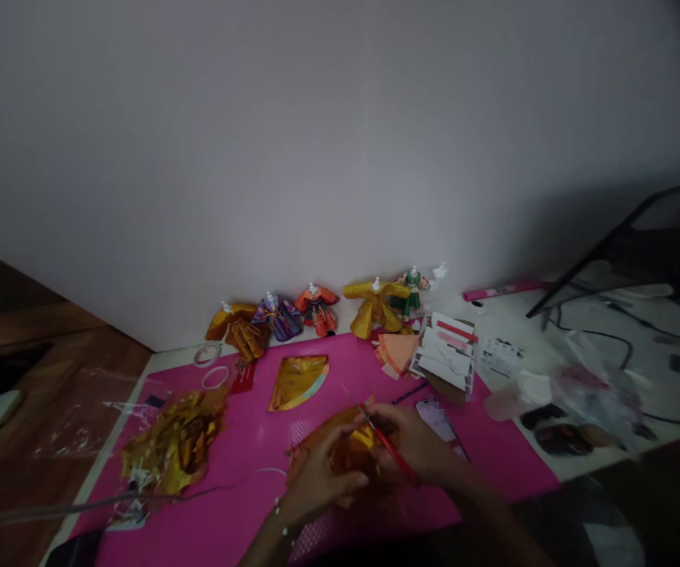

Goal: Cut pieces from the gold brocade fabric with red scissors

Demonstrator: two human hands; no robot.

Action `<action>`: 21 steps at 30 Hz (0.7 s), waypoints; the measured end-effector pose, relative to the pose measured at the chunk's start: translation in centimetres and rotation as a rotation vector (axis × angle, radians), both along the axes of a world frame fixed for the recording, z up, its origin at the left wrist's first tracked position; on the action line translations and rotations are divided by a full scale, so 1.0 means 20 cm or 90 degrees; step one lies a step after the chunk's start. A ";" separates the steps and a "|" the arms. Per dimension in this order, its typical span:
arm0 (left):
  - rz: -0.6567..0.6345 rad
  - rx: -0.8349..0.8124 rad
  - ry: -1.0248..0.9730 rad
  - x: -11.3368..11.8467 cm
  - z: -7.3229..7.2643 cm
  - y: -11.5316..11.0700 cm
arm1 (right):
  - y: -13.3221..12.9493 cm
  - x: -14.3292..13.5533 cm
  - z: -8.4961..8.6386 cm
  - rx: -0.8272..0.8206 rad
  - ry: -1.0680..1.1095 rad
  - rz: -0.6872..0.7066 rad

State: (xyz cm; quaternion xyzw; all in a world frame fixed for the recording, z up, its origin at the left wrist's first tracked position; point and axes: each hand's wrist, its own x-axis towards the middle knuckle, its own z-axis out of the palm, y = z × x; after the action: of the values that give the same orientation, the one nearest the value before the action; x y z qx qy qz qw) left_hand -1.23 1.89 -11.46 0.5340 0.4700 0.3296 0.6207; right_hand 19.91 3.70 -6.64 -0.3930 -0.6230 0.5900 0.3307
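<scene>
The left hand holds the golden cloth near the front edge of the desk, and the right hand grips a slim red tool over it. It is better to keep the cloth taut and guide the tip slowly.

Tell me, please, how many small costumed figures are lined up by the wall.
5, from left to right along the wall: a bronze figure, a purple figure, an orange figure, a yellow figure, and a green figure partly behind the yellow one. No others show.
</scene>
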 end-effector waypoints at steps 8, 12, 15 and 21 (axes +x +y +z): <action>-0.012 -0.100 -0.075 0.04 0.14 0.02 | 0.04 0.00 0.02 0.010 0.005 -0.026; 0.012 -0.141 -0.114 0.04 0.24 0.01 | 0.05 -0.01 0.06 0.006 0.014 -0.030; 0.033 -0.182 -0.153 0.06 0.29 0.00 | 0.05 -0.02 0.09 0.006 0.019 -0.034; 0.073 -0.251 -0.164 0.09 0.34 -0.01 | 0.03 -0.03 0.09 0.012 -0.004 -0.046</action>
State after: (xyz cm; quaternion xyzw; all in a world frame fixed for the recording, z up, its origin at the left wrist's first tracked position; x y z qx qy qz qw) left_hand 0.52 1.61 -4.62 0.3281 0.4718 0.3316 0.7482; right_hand 19.35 4.38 -4.80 -0.4142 -0.6148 0.5707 0.3532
